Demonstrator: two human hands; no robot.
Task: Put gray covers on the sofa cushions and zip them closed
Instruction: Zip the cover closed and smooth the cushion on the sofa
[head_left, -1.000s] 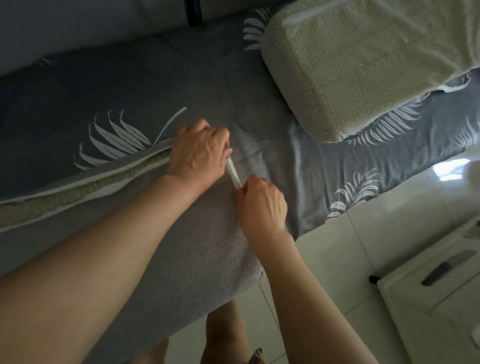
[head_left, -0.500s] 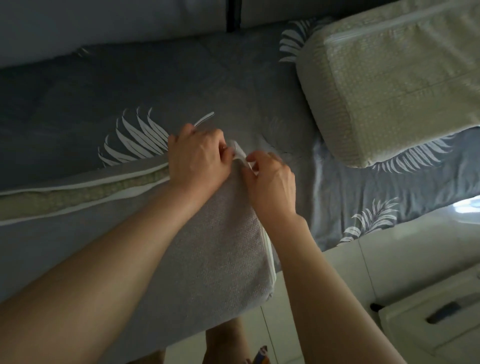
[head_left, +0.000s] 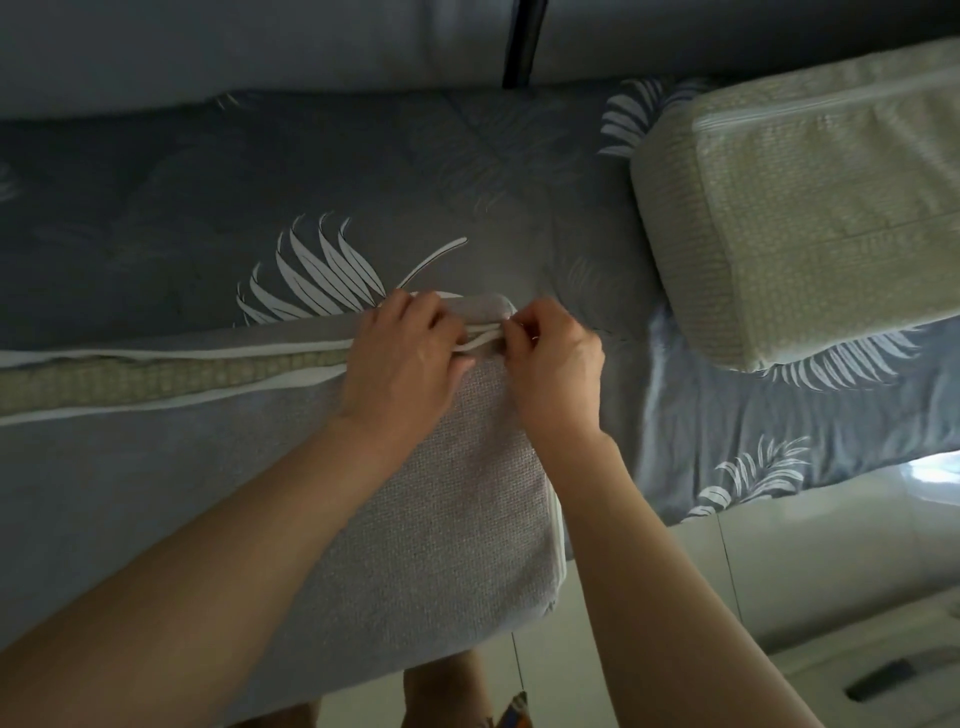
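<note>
No brand, label or writing can be read on anything in view. The long cushion in its gray woven cover (head_left: 436, 519) lies across the near edge of the sofa, on the blue-gray sofa throw printed with white palm fronds (head_left: 322, 208), and its far right corner sits between the two hands. Along the cover's far side the white-edged zipper opening (head_left: 171, 374) gapes, showing the beige-green woven inner cushion, and it narrows to the corner where the hands meet. The left hand (head_left: 402, 358) reaches in from the lower left with its forearm lying over the cover; it rests palm down on the corner, fingers curled over the zipper edges and gripping the fabric there. The right hand (head_left: 553, 358) comes in from the lower right, wrist raised, fingertips and thumb pinched together on the white zipper tape at the corner; the slider itself is too small to make out. A second, bare beige-green woven cushion (head_left: 810, 218) lies well apart at the upper right on the throw.
</note>
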